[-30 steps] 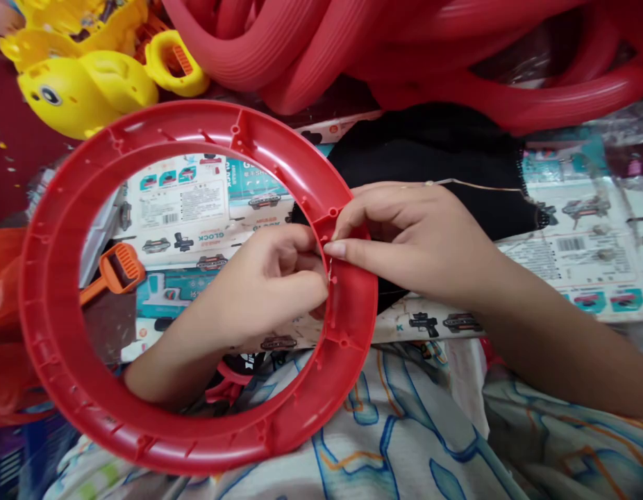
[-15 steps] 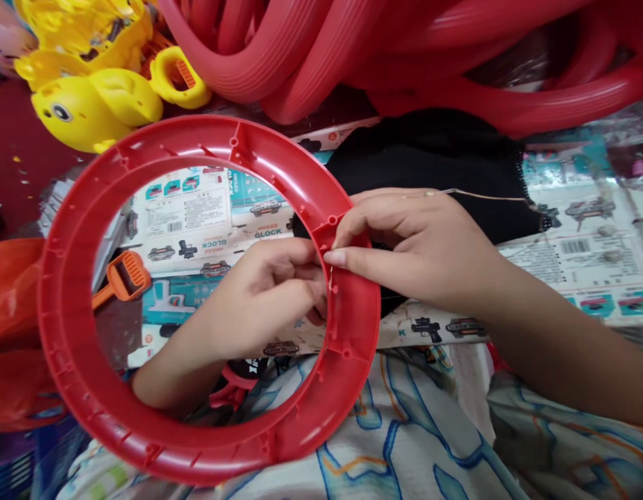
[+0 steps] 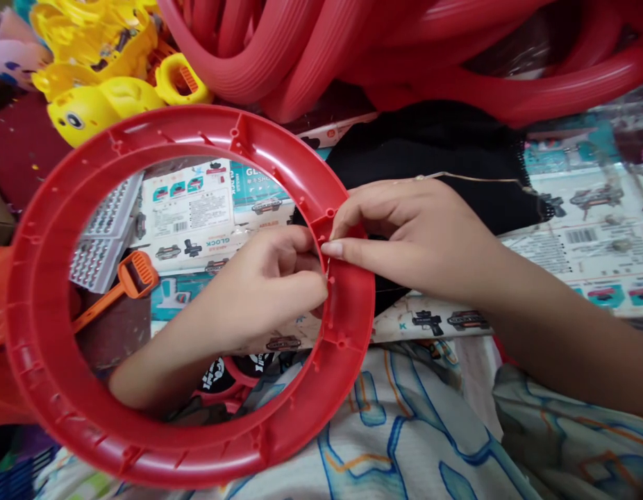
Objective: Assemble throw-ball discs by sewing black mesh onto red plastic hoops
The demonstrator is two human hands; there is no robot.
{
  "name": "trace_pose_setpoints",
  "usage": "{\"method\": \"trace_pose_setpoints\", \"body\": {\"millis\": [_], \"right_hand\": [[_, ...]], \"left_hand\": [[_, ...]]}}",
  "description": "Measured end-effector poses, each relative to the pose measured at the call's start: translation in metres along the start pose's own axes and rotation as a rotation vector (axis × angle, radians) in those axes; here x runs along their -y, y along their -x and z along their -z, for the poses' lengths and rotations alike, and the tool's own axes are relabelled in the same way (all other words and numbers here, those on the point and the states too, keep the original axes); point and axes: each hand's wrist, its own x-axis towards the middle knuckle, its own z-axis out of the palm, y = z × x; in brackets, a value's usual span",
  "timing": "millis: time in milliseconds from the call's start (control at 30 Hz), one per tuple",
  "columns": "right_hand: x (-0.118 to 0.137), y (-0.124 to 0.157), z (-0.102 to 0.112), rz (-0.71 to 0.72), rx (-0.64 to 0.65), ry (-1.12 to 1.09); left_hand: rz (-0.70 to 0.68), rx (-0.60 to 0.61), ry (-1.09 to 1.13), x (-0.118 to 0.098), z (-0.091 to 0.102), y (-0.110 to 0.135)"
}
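A red plastic ring [image 3: 160,444], hollow and ribbed on the side facing me, is tilted over my lap. My left hand [image 3: 269,285] reaches through its opening, its bent fingers closed at the inner edge on the right side. At the same spot my right hand [image 3: 399,236] pinches with thumb and forefinger. A thin pale thread [image 3: 472,178] runs from the edge of a black cloth [image 3: 410,149] over the back of my right hand. A short piece of it shows below the right thumb, against the ring. The exact contact between fingertips is hidden.
Large red ribbed tubes [image 3: 295,55] lie across the back. Yellow duck-like toy parts [image 3: 97,107] stand at back left. An orange plastic piece with a handle [image 3: 126,285] and a tray of small beads [image 3: 100,239] lie left. Printed cardboard [image 3: 576,243] covers the work surface.
The ring has shifted left and slightly up in view, together with my left hand. Both hands keep their grip at the ring's inner edge; the left thumb now lies closer to it.
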Motion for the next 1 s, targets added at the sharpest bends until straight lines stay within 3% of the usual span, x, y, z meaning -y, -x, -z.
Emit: {"method": "trace_pose_setpoints", "body": {"millis": [133, 233, 400, 567, 667, 767, 867, 900, 1000], "right_hand": [[-0.006, -0.001, -0.004, -0.052, -0.009, -0.047], [-0.013, -0.004, -0.007, -0.05, 0.0, -0.046], [-0.021, -0.008, -0.009, 0.045, 0.041, 0.015], [-0.021, -0.006, -0.009, 0.138, 0.035, 0.048], [-0.022, -0.006, -0.011, 0.149, 0.075, 0.036], [-0.025, -0.008, -0.014, 0.158, 0.125, 0.045], [-0.029, -0.011, -0.018, 0.172, 0.133, 0.068], [-0.03, -0.011, -0.019, 0.173, 0.128, 0.072], [-0.031, -0.012, -0.023, 0.155, 0.115, 0.075]], "left_hand": [[0.008, 0.067, -0.044, 0.003, 0.002, -0.006], [-0.012, 0.031, -0.167, 0.007, 0.005, -0.011], [-0.031, -0.09, -0.487, 0.016, 0.01, -0.012], [-0.101, -0.084, -0.513, 0.029, 0.004, 0.005], [-0.256, -0.2, -0.677, 0.041, 0.001, 0.016], [-0.592, -0.358, -0.976, 0.057, 0.007, 0.018], [-1.031, -0.266, -1.086, 0.068, 0.021, 0.009], [-1.109, -0.203, -1.071, 0.07, 0.025, 0.006], [-1.055, -0.111, -0.999, 0.071, 0.031, 0.003]]}}
